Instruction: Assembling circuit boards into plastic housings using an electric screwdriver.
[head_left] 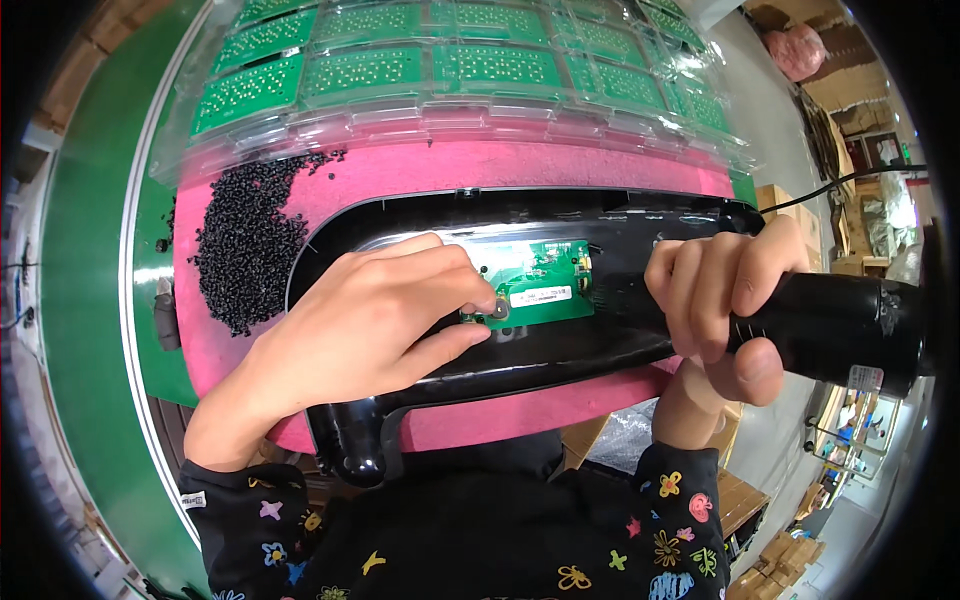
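Observation:
A long black plastic housing (450,375) lies open side up, and a green circuit board (540,310) with a white label sits inside it. My left hand (380,310) reaches over the housing's left part. Its thumb and forefinger come together at the board's left edge, beside a small round part (500,307); anything between the fingertips is too small to make out. My right hand (725,300) wraps around a thick black cylindrical electric screwdriver (840,325) above the housing's right end. The screwdriver's tip is hidden.
A heap of small black screws (245,245) is spread on the pink mat (480,160) at the left. Behind it, clear plastic trays (450,112) hold several green circuit boards. A black cable (840,183) runs off right. Cardboard boxes (785,570) stand on the floor at right.

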